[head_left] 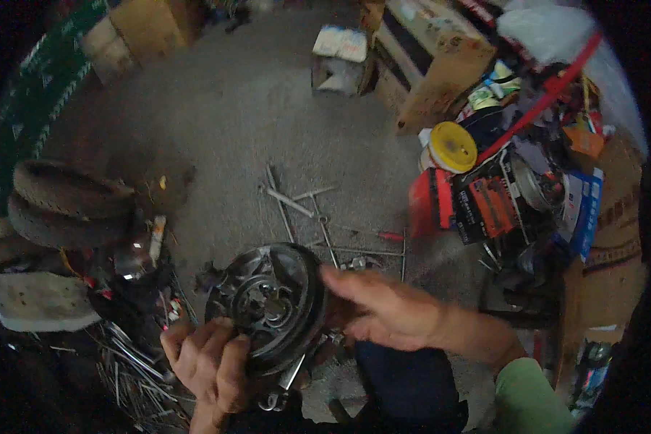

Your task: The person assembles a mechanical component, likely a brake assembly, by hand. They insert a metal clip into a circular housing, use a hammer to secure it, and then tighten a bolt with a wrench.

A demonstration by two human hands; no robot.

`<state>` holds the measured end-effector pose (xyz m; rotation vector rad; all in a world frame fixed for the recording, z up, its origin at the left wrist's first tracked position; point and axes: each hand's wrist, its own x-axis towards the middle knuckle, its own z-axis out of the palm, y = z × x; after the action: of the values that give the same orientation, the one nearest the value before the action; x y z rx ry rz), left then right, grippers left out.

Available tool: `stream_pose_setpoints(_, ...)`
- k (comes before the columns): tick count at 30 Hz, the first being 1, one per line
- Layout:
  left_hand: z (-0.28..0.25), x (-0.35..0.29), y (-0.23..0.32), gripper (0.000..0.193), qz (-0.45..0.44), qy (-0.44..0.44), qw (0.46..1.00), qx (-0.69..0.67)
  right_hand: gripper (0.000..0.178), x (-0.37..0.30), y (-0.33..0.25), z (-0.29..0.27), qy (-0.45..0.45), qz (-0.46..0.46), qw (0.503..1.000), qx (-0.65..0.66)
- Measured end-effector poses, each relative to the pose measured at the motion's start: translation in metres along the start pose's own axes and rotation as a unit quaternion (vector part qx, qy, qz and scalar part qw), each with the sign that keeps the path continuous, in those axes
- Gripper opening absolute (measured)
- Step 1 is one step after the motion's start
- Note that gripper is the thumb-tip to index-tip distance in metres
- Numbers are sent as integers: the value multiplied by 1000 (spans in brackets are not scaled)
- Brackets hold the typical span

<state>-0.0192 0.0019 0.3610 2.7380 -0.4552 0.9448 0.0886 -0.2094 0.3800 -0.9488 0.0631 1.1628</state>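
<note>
A small black wheel [273, 307] with a spoked hub is held up in front of me, its hub face turned toward me. The curled fingers of my left hand [211, 358] close on its near left edge. My right hand [390, 307] grips the right side, thumb against the outer rim and the other fingers partly hidden behind it. Just beyond the wheel, metal wrenches [289, 200] lie crossed on the floor. A tool with a red handle [390, 236] rests close to them.
Stacked tyres [72, 195] stand at the left, above a pile of metal rods [134, 369]. On the right are a yellow-lidded tub [452, 147], red and black boxes [477, 202] and other clutter. Cardboard boxes [441, 79] stand at the far right. Dark trousers [412, 383] show below the wheel.
</note>
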Motion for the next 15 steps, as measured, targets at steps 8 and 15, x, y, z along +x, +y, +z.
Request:
stream_pose_setpoints(8, -44, 27, 41, 36, 71, -28, 995, 59, 33, -32, 15, 33, 44, -111, 993, -3)
stream_pose_setpoints(15, -45, 14, 51, 59, -318, 20, 931, -175, 30, -36, 18, 12, 141, -274, 947, -91)
